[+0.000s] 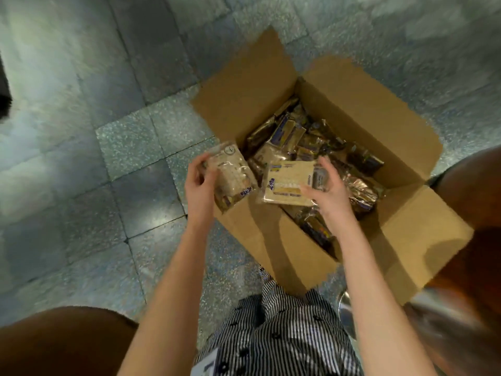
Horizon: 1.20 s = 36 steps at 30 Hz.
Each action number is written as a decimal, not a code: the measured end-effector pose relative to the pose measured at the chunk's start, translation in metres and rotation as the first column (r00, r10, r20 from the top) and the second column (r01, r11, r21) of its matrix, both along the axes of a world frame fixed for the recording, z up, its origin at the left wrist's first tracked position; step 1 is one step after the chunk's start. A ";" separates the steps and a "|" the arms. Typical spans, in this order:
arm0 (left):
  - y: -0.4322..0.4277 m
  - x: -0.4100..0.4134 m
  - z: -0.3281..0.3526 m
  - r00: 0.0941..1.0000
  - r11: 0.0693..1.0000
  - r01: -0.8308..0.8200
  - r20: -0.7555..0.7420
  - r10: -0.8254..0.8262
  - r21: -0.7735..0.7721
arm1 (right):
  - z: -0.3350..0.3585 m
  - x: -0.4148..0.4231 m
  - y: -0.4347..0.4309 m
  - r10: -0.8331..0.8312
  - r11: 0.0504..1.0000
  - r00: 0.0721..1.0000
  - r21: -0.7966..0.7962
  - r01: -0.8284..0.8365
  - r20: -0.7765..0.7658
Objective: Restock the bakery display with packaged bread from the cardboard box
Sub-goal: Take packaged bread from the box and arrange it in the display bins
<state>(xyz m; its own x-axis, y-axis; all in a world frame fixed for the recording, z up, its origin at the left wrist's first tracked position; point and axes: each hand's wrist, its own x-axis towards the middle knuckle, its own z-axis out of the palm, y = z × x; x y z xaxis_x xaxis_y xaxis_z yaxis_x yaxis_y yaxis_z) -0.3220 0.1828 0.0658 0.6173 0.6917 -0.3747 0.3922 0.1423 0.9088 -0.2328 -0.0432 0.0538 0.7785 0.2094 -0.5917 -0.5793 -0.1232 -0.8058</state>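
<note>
1. Picking stock. The cardboard box point(366, 109) sits open on the tiled floor point(122, 147), with many bread packets point(287, 131) left inside.
2. Left hand point(199, 185): fingers curled round first packet point(234, 177), at the box's left edge.
3. Right hand point(326, 194): fingers grip second packet point(288, 185), over the box.
4. Next, probably: carry both to the display, which is not in view. Grip lightly, since bread squashes.

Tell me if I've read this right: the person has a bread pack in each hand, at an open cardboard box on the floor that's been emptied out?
Not quite: the cardboard box is far from empty. The head view shows many wrapped packs piled inside it. The rest holds: the left hand grips one bread pack and the right hand grips another pack, at the open box on the floor.
</note>
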 end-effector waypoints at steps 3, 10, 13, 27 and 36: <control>0.019 -0.067 0.015 0.999 0.999 -0.043 -0.005 0.043 -0.031 | 0.013 -0.041 0.023 0.058 0.998 0.997 -0.022 -0.057 0.058; 0.021 -0.260 0.053 0.946 0.948 -0.317 0.070 0.318 -0.026 | 0.052 -0.173 0.079 0.340 0.938 0.900 -0.037 -0.343 0.273; 0.010 -0.356 0.068 0.895 0.896 -0.443 0.056 0.443 -0.002 | 0.065 -0.237 0.099 0.456 0.884 0.844 -0.027 -0.468 0.282; -0.094 -0.674 0.121 0.407 0.400 -0.913 0.145 0.902 0.075 | 0.125 -0.507 0.161 0.834 0.375 0.275 -0.126 -0.918 0.477; -0.213 -0.806 0.113 0.060 0.054 -0.993 0.063 0.996 0.101 | 0.129 -0.683 0.148 0.879 -0.074 -0.125 -0.128 -0.989 0.461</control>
